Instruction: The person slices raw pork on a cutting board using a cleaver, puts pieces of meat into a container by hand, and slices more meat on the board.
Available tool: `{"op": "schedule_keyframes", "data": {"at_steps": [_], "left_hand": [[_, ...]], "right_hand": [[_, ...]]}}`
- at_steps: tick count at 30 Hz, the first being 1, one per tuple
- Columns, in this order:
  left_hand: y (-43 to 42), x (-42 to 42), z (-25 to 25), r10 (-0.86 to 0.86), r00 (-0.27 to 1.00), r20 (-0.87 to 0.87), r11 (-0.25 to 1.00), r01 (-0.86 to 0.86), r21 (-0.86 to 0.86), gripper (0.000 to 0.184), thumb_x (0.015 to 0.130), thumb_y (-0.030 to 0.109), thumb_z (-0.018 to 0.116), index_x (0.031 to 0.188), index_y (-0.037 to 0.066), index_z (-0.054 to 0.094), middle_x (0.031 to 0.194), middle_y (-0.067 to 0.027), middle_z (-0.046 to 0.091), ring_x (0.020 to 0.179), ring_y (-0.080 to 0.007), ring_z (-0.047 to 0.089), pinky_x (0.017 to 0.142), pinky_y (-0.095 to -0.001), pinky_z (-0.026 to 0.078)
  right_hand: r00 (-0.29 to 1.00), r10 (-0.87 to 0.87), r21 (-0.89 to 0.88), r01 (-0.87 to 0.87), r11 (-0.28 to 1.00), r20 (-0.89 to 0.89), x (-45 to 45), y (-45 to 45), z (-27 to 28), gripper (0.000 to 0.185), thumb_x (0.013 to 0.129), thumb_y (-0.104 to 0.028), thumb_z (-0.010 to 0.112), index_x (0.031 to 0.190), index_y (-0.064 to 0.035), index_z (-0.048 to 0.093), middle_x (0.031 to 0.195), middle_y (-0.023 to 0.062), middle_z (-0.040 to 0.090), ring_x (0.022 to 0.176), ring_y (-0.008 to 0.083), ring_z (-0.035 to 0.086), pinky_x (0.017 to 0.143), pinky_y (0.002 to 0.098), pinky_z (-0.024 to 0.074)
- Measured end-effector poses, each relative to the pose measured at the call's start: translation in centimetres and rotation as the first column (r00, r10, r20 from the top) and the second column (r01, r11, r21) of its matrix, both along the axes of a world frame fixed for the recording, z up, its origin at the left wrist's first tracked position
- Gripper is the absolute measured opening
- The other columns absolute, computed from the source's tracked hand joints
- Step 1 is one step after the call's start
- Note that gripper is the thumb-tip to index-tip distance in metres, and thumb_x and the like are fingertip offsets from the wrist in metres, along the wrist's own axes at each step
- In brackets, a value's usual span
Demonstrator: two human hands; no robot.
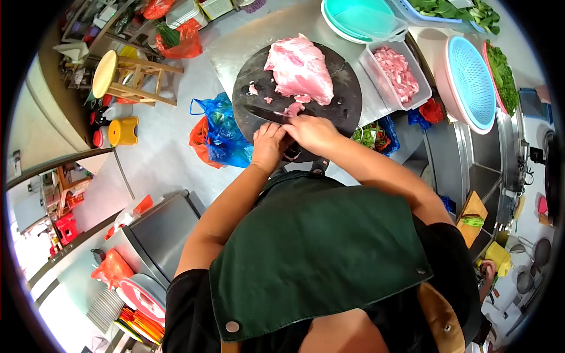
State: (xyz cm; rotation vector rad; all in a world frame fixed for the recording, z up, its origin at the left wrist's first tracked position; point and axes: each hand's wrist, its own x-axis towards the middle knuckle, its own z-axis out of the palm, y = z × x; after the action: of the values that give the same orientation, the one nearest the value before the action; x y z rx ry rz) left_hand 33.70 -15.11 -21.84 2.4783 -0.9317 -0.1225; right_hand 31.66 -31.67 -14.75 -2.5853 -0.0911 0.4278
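Observation:
A large piece of raw meat point(301, 69) lies on the round dark chopping board point(347, 88), with small scraps around it. Both my hands meet at the board's near edge. My right hand point(313, 134) is closed on a knife point(263, 112), whose dark blade points left across the board. A small meat scrap point(292, 109) lies against the blade. Beside it, my left hand point(269, 145) has its fingers curled close to the blade's near side. What those fingers hold, if anything, is hidden.
Right of the board stands a plastic tub of cut meat point(397, 73), near a turquoise lid point(359, 17). Farther right is a blue colander point(471, 82). Blue plastic bags point(226, 138) sit left of the board, low down. A wooden stool point(126, 76) stands at left.

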Motion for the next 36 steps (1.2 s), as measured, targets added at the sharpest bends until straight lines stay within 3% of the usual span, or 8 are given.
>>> {"op": "schedule_keyframes", "data": {"at_steps": [4,9,11,17,24,30,32,36], "left_hand": [[-0.2,-0.2,0.8,0.045,0.999,0.023,0.999,-0.044,-0.026,0.031,0.078,0.032,0.062,0.104,0.016,0.060,0.113,-0.0002,0.055,0.109,-0.0236,0.047,0.087,-0.0392,0.036],[0.1,-0.3,0.5,0.037,0.997,0.065,0.996,-0.031,-0.089,0.031,0.077,0.030,0.064,0.104,0.016,0.059,0.114,-0.0003,0.055,0.110,-0.0249,0.048,0.088,-0.0397,0.037],[0.1,-0.1,0.4,0.030,0.994,0.105,0.995,-0.019,-0.102,0.030,0.076,0.027,0.066,0.102,0.016,0.060,0.113,-0.0007,0.056,0.107,-0.0264,0.050,0.087,-0.0400,0.038],[0.4,0.3,-0.1,-0.010,1.000,-0.029,1.000,0.010,-0.004,0.034,0.077,0.027,0.062,0.109,0.017,0.058,0.111,-0.0036,0.055,0.109,-0.0268,0.047,0.088,-0.0407,0.036],[0.7,-0.5,0.0,0.016,0.997,0.079,0.997,-0.009,-0.083,0.034,0.077,0.024,0.061,0.110,0.016,0.057,0.115,-0.0034,0.054,0.111,-0.0268,0.047,0.088,-0.0396,0.037],[0.4,0.1,0.1,0.018,0.997,0.070,0.997,-0.012,-0.081,0.033,0.078,0.024,0.061,0.110,0.015,0.058,0.115,-0.0040,0.054,0.109,-0.0273,0.047,0.089,-0.0400,0.036],[0.6,0.1,-0.2,0.014,0.999,0.039,0.999,-0.013,-0.033,0.033,0.079,0.028,0.061,0.109,0.015,0.058,0.113,-0.0042,0.055,0.107,-0.0274,0.048,0.089,-0.0395,0.036],[0.2,-0.3,1.1,0.065,0.995,0.078,0.997,-0.063,-0.035,0.033,0.077,0.027,0.063,0.107,0.015,0.058,0.115,-0.0024,0.053,0.108,-0.0263,0.048,0.088,-0.0396,0.037]], "right_hand": [[0.972,0.001,0.051,-0.013,0.999,0.235,-3.2,-2.9,-2.4,0.033,0.090,-0.036,0.045,0.084,-0.0057,0.059,0.086,0.0145,0.063,0.081,0.0325,0.061,0.067,0.0439,0.0495],[0.987,-0.160,0.135,0.163,0.977,-0.031,-7.9,-8.0,0.9,0.031,0.090,-0.033,0.046,0.093,-0.0064,0.062,0.089,0.0138,0.063,0.083,0.0329,0.061,0.074,0.0424,0.0480],[0.986,-0.035,0.112,0.017,0.994,0.164,-7.4,-6.2,0.5,0.031,0.091,-0.033,0.046,0.094,-0.0059,0.061,0.090,0.0147,0.063,0.084,0.0336,0.060,0.073,0.0427,0.0480],[0.998,-0.004,0.111,-0.003,0.994,0.061,1.3,0.7,-0.8,0.036,0.089,-0.035,0.045,0.084,-0.0038,0.062,0.085,0.0178,0.064,0.079,0.0355,0.061,0.069,0.0452,0.0483],[0.995,-0.088,0.099,0.084,0.991,0.036,-7.9,-7.3,-0.1,0.035,0.091,-0.037,0.044,0.088,-0.0066,0.060,0.087,0.0138,0.064,0.082,0.0334,0.061,0.071,0.0430,0.0489],[0.996,-0.051,0.221,0.033,0.975,0.074,-2.0,-1.6,0.2,0.035,0.091,-0.034,0.042,0.093,-0.0045,0.059,0.089,0.0170,0.063,0.083,0.0363,0.060,0.071,0.0458,0.0473],[1.000,-0.020,0.118,0.021,0.993,-0.011,0.7,0.5,-0.3,0.038,0.091,-0.036,0.041,0.093,-0.0042,0.060,0.089,0.0175,0.064,0.083,0.0361,0.060,0.073,0.0451,0.0474],[0.992,-0.004,0.089,-0.008,0.996,0.129,-3.6,-3.0,-1.8,0.038,0.090,-0.038,0.042,0.093,-0.0049,0.060,0.096,0.0156,0.063,0.083,0.0348,0.061,0.077,0.0429,0.0484]]}}
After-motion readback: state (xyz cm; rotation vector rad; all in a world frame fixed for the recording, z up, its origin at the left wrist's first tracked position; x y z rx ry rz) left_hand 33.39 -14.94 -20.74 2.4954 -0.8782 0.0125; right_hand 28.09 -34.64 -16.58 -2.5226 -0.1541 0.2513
